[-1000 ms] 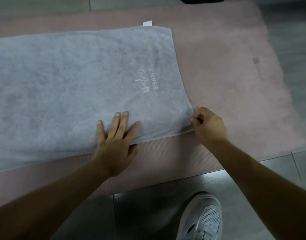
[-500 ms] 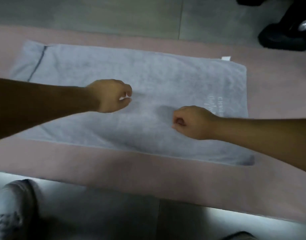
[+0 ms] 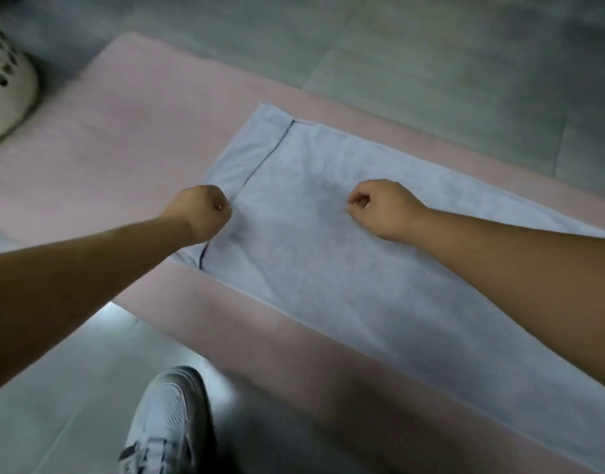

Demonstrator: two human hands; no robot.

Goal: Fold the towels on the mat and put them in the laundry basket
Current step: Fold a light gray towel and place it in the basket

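A light grey towel (image 3: 345,268) with a dark stripe near its left end lies spread flat on the pink mat (image 3: 123,148). My left hand (image 3: 202,213) hovers over the towel's left end by the stripe, fingers curled into a fist with nothing in them. My right hand (image 3: 379,208) hovers over the towel's middle, also curled, and I see no cloth lifted between its fingers. The white perforated laundry basket (image 3: 7,80) stands at the far left edge, on the mat's left end.
Grey floor tiles (image 3: 431,63) surround the mat. My white shoe (image 3: 167,422) stands on the tiles just in front of the mat's near edge. Bare pink mat lies between the towel and the basket.
Both hands left the towel's right end and moved leftward along it, curling into fists. My view swung left, bringing the basket into sight.
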